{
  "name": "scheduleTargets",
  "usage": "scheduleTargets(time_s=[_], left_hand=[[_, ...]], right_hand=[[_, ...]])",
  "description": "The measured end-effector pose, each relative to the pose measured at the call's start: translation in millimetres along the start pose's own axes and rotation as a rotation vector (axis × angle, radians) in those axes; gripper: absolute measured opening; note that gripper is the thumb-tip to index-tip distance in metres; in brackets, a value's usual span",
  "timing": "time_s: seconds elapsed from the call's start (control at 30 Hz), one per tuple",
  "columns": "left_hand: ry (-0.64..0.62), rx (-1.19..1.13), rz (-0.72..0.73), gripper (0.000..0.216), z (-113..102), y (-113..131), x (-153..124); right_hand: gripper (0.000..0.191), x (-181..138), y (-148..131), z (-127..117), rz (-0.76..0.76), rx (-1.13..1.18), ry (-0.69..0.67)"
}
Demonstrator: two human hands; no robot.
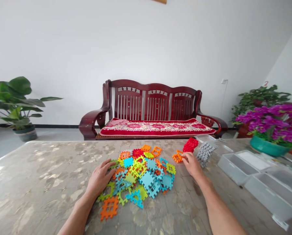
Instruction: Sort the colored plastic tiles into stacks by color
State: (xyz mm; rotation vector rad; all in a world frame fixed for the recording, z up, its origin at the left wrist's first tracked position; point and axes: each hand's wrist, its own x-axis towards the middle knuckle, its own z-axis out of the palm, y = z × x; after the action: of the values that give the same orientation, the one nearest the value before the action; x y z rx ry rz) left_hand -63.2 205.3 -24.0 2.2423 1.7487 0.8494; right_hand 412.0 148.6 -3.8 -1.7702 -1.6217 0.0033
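Note:
A loose pile of interlocking plastic building tiles (147, 179) in blue, green, orange and red lies on the table between my hands. My left hand (100, 178) rests at the pile's left edge, its fingers stretched out over a green tile (114, 164). It does not appear to grip anything. To the right of the pile, my right hand (193, 165) pinches the edge of an orange tile (177, 156) with an open middle. Nearest to me lies an orange window-grid tile (109, 208). Just beyond my right hand sit a red knobbly bundle (190, 144) and a grey one (206, 154).
Clear plastic boxes (238, 168) stand on the right of the patterned table (50, 189), near a teal pot of purple flowers (270, 145). Past the far edge is a dark wooden bench (154, 104). A potted plant (24, 132) stands at the left.

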Motion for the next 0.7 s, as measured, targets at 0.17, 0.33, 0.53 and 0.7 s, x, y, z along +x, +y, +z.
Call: scheduleTargets(time_s=[0.17, 0.33, 0.53, 0.7], left_hand=[[0.008, -0.001, 0.013, 0.038, 0.2, -1.7, 0.3], [0.010, -0.001, 0.011, 0.038, 0.8, -2.5, 0.6], [-0.007, -0.005, 0.007, 0.040, 0.7, -2.3, 0.9], [0.000, -0.008, 0.007, 0.038, 0.6, -1.7, 0.4]], right_hand=[[0.022, -4.0, 3.2, 6.0, -0.032, -0.083, -0.047], [0.030, -6.5, 6.2, 11.4, -0.013, -0.091, -0.037], [0.041, -7.8, -6.8, 11.4, 0.091, -0.168, -0.030], [0.055, -9.6, -25.7, 12.1, 0.124, -0.341, -0.066]])
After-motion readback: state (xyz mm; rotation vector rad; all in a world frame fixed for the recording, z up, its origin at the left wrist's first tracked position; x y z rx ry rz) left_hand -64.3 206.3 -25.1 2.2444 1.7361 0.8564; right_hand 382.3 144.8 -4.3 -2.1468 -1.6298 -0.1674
